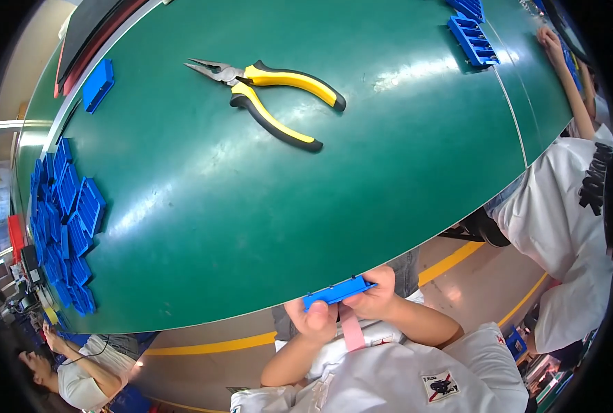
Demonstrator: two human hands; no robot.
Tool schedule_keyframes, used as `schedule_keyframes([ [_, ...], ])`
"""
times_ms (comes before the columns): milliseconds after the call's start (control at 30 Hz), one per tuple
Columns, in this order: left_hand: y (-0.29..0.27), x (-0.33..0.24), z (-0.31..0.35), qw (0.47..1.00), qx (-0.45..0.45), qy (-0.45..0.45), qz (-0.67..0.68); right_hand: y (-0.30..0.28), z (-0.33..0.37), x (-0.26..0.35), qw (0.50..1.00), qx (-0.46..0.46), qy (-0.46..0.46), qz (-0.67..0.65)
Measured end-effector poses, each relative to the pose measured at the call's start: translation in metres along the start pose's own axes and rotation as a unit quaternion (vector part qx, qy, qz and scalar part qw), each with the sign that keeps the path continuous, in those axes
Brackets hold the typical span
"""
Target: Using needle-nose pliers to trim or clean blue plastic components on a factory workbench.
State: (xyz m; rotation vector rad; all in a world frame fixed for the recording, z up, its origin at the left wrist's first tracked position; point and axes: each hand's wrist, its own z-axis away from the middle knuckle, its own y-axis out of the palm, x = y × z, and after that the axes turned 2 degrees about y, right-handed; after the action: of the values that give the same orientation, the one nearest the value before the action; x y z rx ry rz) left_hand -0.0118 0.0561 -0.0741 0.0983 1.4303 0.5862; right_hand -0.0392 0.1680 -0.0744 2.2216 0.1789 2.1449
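At the near edge of the green table, I hold a narrow blue plastic case (335, 293) between both hands. My left hand (310, 321) grips its left end, with the thumb pressed on the near side. My right hand (377, 296) is closed round the right end. Small dark points stick up along the case's far edge; its inside is hidden from view. Farther off on the table lie long-nose pliers (241, 80) with yellow and black handles, their jaws pointing left and the handles spread apart. Neither hand touches them.
Several blue compartmented cases (65, 227) are heaped at the table's left. A single blue case (98, 85) lies beyond them. More compartmented cases (473, 43) sit at the far right, near a co-worker's hand (549, 43). Another person (89, 372) works at lower left.
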Motion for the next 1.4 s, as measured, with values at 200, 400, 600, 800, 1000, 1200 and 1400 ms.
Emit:
schedule_keyframes([
  [200,0.008,0.000,-0.001,0.999,-0.023,0.006,0.034,-0.003,0.002,-0.012,0.997,0.028,-0.039,-0.063],
  [400,0.006,0.000,-0.002,0.998,0.021,0.020,0.047,-0.005,0.007,-0.019,0.996,0.039,-0.036,-0.066],
  [600,0.006,-0.002,-0.002,0.997,0.033,0.025,0.066,-0.004,0.009,-0.022,0.995,0.032,-0.033,-0.083],
  [800,0.006,-0.001,-0.001,0.998,0.028,0.027,0.057,-0.004,0.011,-0.024,0.996,0.035,-0.024,-0.078],
  [1000,-0.034,0.006,0.023,0.994,0.068,-0.045,-0.075,-0.011,0.016,0.003,0.995,0.059,0.068,-0.051],
  [1200,-0.033,-0.007,0.025,0.991,0.090,-0.090,-0.038,-0.002,0.008,0.033,0.994,0.044,0.087,-0.051],
  [1400,-0.020,-0.016,0.019,0.990,0.096,-0.102,-0.022,0.003,0.010,0.039,0.990,-0.001,0.131,-0.051],
])
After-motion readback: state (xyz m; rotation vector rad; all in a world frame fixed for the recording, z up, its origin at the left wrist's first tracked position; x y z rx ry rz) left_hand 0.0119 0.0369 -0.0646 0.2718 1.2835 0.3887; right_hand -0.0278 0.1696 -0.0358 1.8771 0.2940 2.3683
